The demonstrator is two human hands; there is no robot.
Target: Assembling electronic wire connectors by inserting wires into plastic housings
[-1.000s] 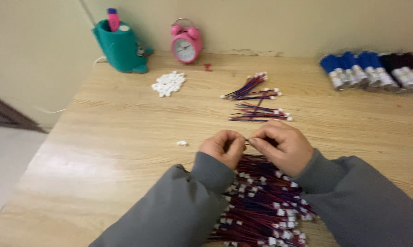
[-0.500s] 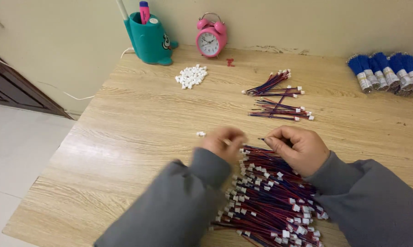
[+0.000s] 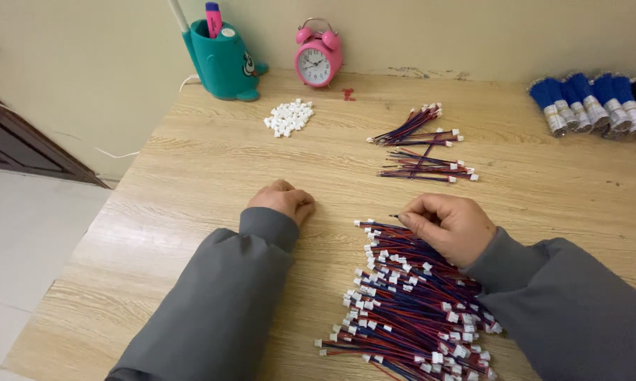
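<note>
My right hand rests on the top of a large pile of red and blue wires with white connectors. Its thumb and fingers pinch one thin wire, whose dark tip pokes out to the left. My left hand lies on the bare wooden table, left of the pile, with its fingers curled down against the wood. I cannot see anything inside it. Both forearms are in grey sleeves.
Two smaller bunches of wires lie beyond the hands. A heap of small white connectors sits further back, with a teal pen holder and a pink alarm clock by the wall. Blue-capped bundles lie at far right.
My hands were together at the pile's top. The left hand has moved left and down onto the table, over the spot where a small white piece lay. The right hand stays put.
</note>
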